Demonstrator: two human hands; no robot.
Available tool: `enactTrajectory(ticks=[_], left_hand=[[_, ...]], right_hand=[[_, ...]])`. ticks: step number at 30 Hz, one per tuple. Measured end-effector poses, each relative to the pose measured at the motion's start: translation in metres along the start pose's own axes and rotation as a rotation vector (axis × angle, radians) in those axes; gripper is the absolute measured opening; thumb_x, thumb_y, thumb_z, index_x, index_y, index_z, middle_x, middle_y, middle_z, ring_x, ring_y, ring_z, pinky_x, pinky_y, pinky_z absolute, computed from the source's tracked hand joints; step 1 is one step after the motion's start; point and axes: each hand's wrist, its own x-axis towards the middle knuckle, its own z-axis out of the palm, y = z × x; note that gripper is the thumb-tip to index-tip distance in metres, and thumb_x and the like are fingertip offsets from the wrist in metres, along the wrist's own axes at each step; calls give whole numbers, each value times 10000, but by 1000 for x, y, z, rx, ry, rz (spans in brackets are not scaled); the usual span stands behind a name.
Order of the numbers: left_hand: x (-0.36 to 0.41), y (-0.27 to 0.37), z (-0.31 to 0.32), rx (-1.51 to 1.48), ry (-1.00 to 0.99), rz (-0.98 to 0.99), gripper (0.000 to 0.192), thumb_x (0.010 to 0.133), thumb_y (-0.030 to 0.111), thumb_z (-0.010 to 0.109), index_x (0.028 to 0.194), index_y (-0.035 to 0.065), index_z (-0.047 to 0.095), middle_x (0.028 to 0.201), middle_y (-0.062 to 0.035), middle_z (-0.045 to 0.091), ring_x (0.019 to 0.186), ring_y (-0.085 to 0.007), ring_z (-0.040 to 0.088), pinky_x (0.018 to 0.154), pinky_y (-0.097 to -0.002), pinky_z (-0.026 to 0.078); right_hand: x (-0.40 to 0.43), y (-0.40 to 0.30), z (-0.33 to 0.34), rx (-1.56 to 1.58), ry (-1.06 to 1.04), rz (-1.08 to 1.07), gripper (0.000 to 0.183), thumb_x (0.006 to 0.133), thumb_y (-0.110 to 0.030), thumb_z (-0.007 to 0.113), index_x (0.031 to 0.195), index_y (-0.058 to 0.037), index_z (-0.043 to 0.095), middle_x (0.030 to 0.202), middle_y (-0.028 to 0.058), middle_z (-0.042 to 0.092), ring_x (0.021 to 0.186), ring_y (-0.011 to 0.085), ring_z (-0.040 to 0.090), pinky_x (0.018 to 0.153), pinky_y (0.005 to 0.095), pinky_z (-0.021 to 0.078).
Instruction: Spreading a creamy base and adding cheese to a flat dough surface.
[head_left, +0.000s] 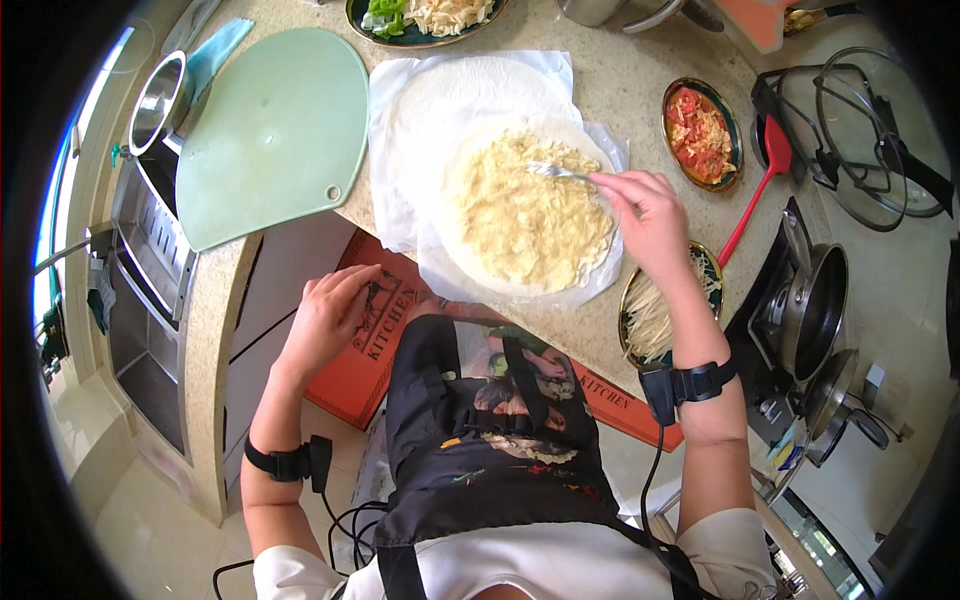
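My right hand (646, 217) is closed on the handle of a metal fork (551, 169), whose head rests on a pale yellow mashed filling (517, 217). The filling is spread over most of a round thin sheet of dough (480, 270), which lies on translucent wrapping (442, 281) at the counter's front edge. Behind and left of it, partly under it, lies another pale round sheet (427, 105) on similar wrapping. My left hand (330, 315) is empty, fingers apart from any object and slightly bent, over the floor mat in front of the counter.
A green cutting board (274, 142) lies left, near a metal bowl (159, 103) and a sink (146, 315). Around the sheets are plates of tomato and egg (701, 135), pale shreds (652, 319) and chopped vegetables (442, 15). A red spatula (750, 199) and frying pans (817, 311) are right.
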Motion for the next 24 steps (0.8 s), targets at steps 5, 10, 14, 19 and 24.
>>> enactTrajectory(ticks=[5, 10, 14, 19, 24], left_hand=[[2, 1, 2, 3, 15, 58, 332, 929, 67, 562, 1258, 82, 610, 1200, -87, 655, 1080, -264, 611, 913, -373, 417], [-3, 0, 0, -4, -2, -7, 335, 931, 61, 560, 1262, 80, 609, 1204, -90, 654, 1093, -269, 605, 927, -377, 413], [-2, 3, -2, -41, -42, -28, 338, 927, 34, 569, 1262, 63, 609, 1239, -128, 636, 1131, -296, 590, 957, -375, 414], [2, 7, -7, -10, -34, -30, 328, 928, 34, 574, 1252, 65, 613, 1235, -128, 638, 1124, -297, 593, 946, -375, 416], [2, 3, -2, -4, 2, 13, 332, 932, 57, 563, 1260, 80, 609, 1197, -102, 655, 1081, -279, 606, 916, -378, 413]], right_hand=[[12, 6, 15, -26, 44, -138, 196, 878, -94, 664, 1030, -162, 766, 917, 29, 694, 869, 223, 608, 756, 326, 519], [13, 11, 3, -19, 82, -62, 186, 885, -108, 654, 1027, -157, 764, 921, 30, 697, 873, 235, 611, 762, 330, 517], [19, 4, 6, 34, 61, -95, 180, 888, -119, 653, 1024, -158, 766, 928, 32, 699, 881, 236, 614, 768, 329, 515], [27, 21, 0, -38, 87, -5, 172, 892, -138, 656, 1026, -156, 763, 936, 36, 698, 887, 234, 619, 773, 326, 513], [25, 19, 5, 4, 76, -47, 167, 893, -144, 657, 1019, -155, 765, 937, 41, 697, 884, 244, 628, 773, 326, 514]])
